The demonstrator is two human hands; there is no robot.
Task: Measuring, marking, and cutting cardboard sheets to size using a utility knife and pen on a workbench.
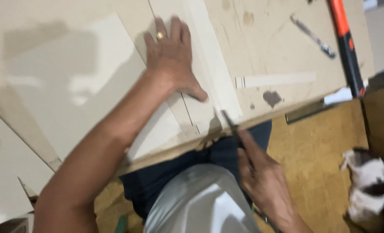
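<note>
The white sheet [209,69] lies on the workbench [278,39], at its near edge. The left hand [172,56] presses it flat, fingers spread. The right hand [265,181] pinches a dark blade [230,123] at the sheet's near corner. Beyond the sheet lie an orange-handled tool [345,39] and a strip [278,80]; a cat [368,181] sits right of the workbench.

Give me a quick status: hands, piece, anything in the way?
Left hand flat on pale sheet. Right hand holds dark blade at workbench edge. Cat on floor, apart.
</note>
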